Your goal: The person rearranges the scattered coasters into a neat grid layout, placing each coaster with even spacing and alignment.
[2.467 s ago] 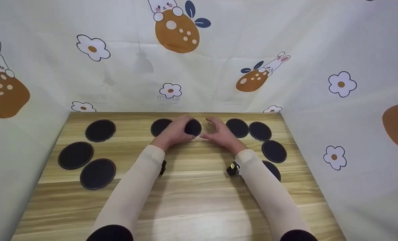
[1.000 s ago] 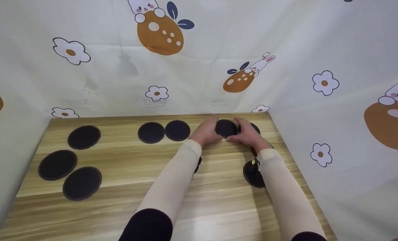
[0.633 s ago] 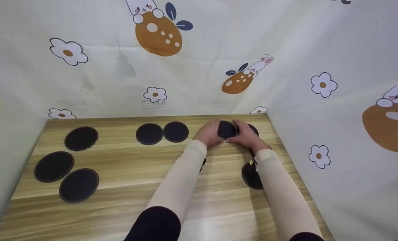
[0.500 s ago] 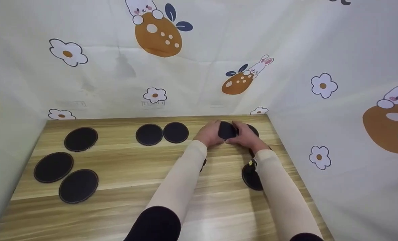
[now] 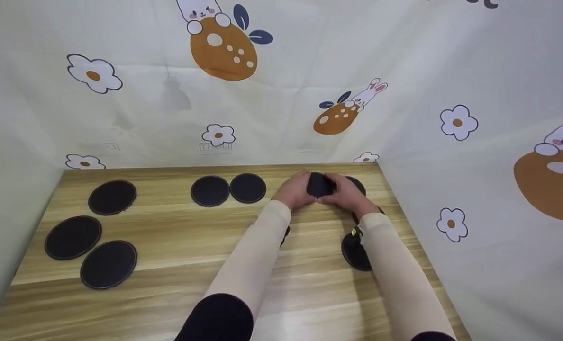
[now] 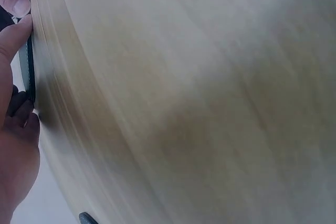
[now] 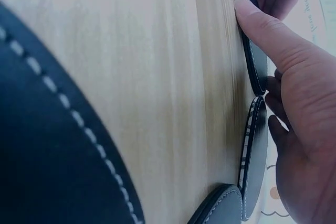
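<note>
A black round coaster (image 5: 320,185) lies at the back right of the table, between both hands. My left hand (image 5: 294,190) grips its left side and my right hand (image 5: 349,193) its right side, the two thumbs meeting at the near edge. In the left wrist view, the left hand (image 6: 20,156) curls its fingertips at the stitched edge of the coaster (image 6: 30,72). Seen from the right wrist, the right hand's (image 7: 310,93) fingers reach behind the coaster (image 7: 257,66), close beside a second coaster (image 7: 254,150).
Two touching coasters (image 5: 248,188) lie at the back middle. On the left is a group of coasters, one of them (image 5: 113,197) set farther back. Partly under the right forearm lies another coaster (image 5: 356,253). Patterned cloth (image 5: 281,109) walls the table (image 5: 191,251) at back and sides.
Both hands have gone from the back middle to the back right. The left hand let go of a coaster beside another one. The hands have since closed in around the present coaster.
</note>
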Demonstrator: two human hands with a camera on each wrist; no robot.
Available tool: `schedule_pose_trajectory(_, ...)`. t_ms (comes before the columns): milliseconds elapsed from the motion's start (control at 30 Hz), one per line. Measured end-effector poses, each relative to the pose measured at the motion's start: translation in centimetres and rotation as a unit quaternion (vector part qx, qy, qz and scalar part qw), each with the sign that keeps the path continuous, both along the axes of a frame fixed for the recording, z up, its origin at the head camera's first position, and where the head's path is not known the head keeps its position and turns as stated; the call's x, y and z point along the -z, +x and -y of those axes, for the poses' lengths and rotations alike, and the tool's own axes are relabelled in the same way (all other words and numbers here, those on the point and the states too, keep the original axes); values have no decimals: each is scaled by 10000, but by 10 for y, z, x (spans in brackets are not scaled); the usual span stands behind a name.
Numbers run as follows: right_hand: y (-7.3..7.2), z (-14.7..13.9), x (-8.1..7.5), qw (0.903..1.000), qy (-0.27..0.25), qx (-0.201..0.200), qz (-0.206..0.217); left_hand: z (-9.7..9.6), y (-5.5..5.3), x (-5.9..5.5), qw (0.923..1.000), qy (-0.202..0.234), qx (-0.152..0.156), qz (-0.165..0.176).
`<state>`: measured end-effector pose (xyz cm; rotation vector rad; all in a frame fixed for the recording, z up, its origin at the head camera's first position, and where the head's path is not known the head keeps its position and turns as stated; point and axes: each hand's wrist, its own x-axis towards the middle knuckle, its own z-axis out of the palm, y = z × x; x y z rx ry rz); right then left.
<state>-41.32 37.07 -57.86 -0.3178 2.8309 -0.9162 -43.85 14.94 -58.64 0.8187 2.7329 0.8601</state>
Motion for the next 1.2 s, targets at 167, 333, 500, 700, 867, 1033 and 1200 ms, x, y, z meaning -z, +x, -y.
schedule_pose_trajectory(167, 1, 1, 0, 9998, -56, -75, -186, 4, 0, 2, 10000, -28, -39, 48)
schedule_pose_trajectory(333, 0, 3, 3, 9995, -167, -115, -259, 10, 1, 1, 9999, -86, -10, 61)
schedule_pose_trajectory(500, -1, 5, 7, 9992, -232, -88, -301, 14, 1, 0, 9999, -104, 50, -87)
schedule_pose_trajectory(700, 1, 6, 10, 9988, -146, -118, -454, 19, -2, 2, 9996, 97, 175, -208)
schedule_pose_trajectory(867, 5, 8, 6, 9983, -238, -118, -524, 24, -3, -1, 9992, 308, 236, -114)
schedule_pose_trajectory(1033, 8, 13, -1, 9979, -433, -5, -483, 33, -4, -6, 9982, 475, 361, -112)
schedule_pose_trajectory(1200, 10, 21, -4, 9963, -613, -84, -599, 45, -3, -12, 9971, 605, 419, -207)
